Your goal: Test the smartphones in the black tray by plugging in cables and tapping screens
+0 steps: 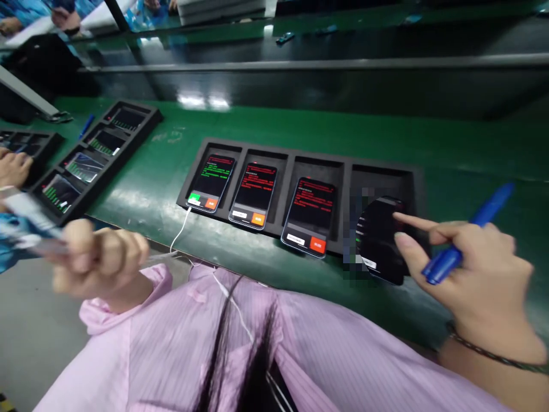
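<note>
Now the right hand (480,269) grips a blue pen (491,206), fingertips at the dark phone (382,240) in the tray (317,155)'s right-end slot; the left hand (100,260) curls tight, its contents blurred.

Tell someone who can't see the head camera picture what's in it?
A person's right hand, holding a blue pen, has fingers at the rightmost phone in a black tray of four. The left hand grips something pale and blurred.
</note>
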